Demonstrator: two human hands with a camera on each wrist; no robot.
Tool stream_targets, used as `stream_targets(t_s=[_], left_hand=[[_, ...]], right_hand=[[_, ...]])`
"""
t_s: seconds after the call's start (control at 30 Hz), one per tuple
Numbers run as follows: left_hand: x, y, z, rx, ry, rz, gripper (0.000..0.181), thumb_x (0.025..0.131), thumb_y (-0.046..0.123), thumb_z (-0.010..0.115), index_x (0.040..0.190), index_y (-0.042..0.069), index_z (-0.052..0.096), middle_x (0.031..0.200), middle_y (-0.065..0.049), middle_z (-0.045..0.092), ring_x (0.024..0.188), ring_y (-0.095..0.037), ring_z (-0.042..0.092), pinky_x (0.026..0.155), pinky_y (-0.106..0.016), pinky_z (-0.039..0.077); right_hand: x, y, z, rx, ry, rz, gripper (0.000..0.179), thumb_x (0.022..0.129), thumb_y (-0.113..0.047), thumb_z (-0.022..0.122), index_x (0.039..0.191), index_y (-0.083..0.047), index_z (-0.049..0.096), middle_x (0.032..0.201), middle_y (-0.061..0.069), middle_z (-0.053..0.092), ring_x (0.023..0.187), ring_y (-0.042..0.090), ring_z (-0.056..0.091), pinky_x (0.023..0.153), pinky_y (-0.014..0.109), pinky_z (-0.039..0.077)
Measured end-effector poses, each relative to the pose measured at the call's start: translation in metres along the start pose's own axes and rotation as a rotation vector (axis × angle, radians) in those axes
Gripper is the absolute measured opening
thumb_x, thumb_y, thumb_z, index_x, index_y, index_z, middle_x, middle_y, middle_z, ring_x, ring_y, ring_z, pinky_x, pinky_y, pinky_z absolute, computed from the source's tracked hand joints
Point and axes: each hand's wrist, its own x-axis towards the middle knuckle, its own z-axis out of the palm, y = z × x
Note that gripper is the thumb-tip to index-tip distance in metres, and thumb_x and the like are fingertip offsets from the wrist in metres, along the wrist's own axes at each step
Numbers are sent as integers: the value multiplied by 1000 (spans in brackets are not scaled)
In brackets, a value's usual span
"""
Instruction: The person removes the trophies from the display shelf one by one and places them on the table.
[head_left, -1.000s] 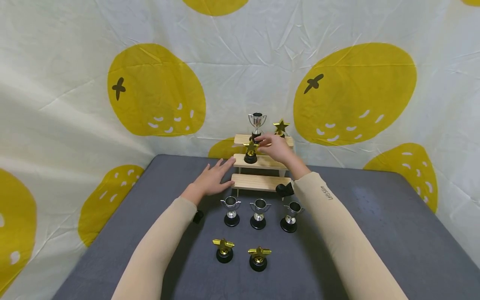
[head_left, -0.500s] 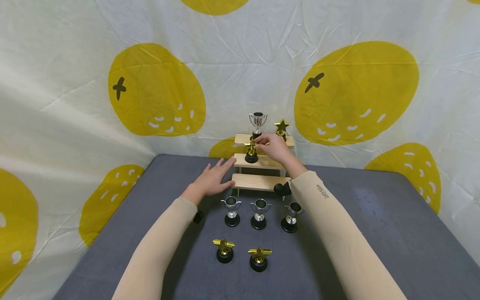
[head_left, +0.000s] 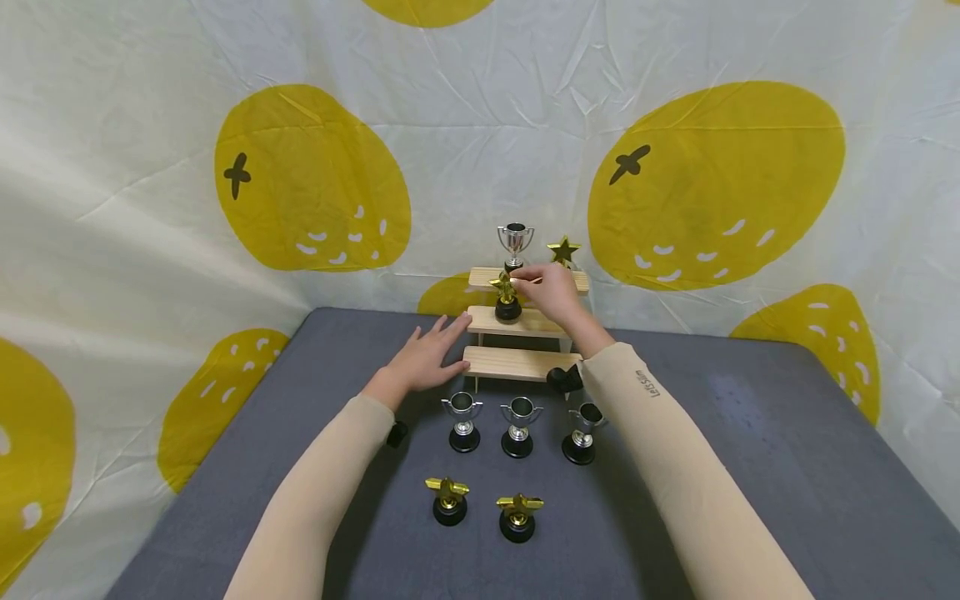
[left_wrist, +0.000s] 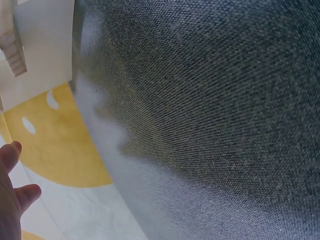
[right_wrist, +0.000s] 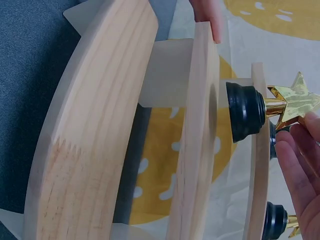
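My right hand (head_left: 553, 292) pinches the gold star of a star trophy (head_left: 507, 298) at the middle step of a wooden tiered stand (head_left: 522, 363). In the right wrist view, a thin gap shows between the trophy's black base (right_wrist: 246, 112) and the step. Fingers spread, my left hand (head_left: 423, 357) touches the stand's left ends at the middle and bottom steps. The top step carries a silver cup trophy (head_left: 515, 242) and another star trophy (head_left: 563, 249), whose base is hidden behind my right hand in the head view.
On the grey cloth before the stand, three silver cups stand in a row, the middle one (head_left: 519, 423) among them. Nearer are two star trophies, left (head_left: 448, 502) and right (head_left: 517, 517). A white curtain (head_left: 495, 167) with yellow fruit prints hangs behind.
My right fingertips have closed on the star trophy. It has turned a little and shifted slightly right and up. My left hand stays in place.
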Motion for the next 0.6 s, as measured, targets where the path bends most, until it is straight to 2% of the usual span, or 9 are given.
stream_targets(t_s=[0.13,0.3,0.4,0.5,0.6], left_hand=[[1,1,1,-7,-4,-2,84,102,47,59,167,22,12,170,-1,20,155,-35,18,117,-70,16],[4,-1,0,-8,-1,1,84,103,48,58,167,24,10,170,0,19,155,-34,16,117,-70,16],[6,-3,-1,-1,2,7,84,103,48,58,167,24,11,170,0,19,155,-34,17,116,-70,16],[5,-2,-1,-1,-5,4,83,103,47,58,167,23,11,170,0,18,155,-34,16,117,-69,15],[3,-1,-1,-3,-13,-2,83,103,46,59,167,23,12,170,0,18,155,-34,16,117,-69,14]], right_hand=[[-1,4,-6,46,21,10,27,102,-15,66,124,-1,74,113,19,74,100,34,72,78,38,56],[-5,4,-18,178,23,38,29,104,-13,63,127,2,71,120,22,71,105,37,71,89,42,58],[-10,1,-27,215,32,6,30,105,-11,61,130,4,69,127,23,68,107,38,70,90,42,57],[-16,-1,-34,214,46,-38,30,104,-9,62,130,4,69,128,22,68,107,39,70,87,38,59],[-25,-3,-39,214,42,-66,30,103,-9,63,130,2,69,127,21,68,105,38,71,88,39,58]])
